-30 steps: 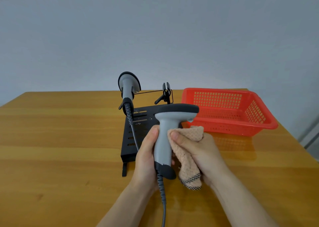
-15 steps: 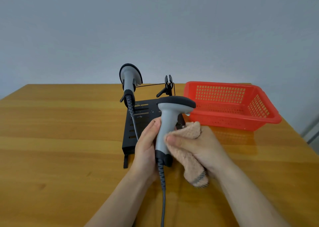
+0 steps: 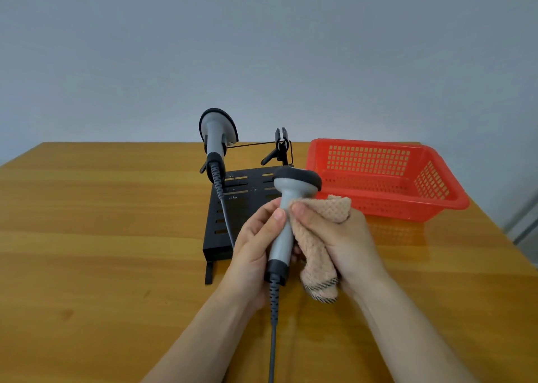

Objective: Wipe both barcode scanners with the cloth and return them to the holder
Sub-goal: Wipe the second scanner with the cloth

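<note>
Left hand (image 3: 252, 254) holds scanner (image 3: 286, 216); right hand (image 3: 345, 246) presses cloth (image 3: 316, 254)

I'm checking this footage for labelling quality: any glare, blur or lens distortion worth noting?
Head view: sharp, evenly lit, no motion blur on the grey handheld scanner; the glossy wooden table mirrors the red plastic basket; wide-angle bending shows at the table's far edge.

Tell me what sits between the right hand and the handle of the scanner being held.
In the head view, the cloth lies between the right hand and the held scanner, pressed against its handle; the left hand touches the handle directly.
</note>
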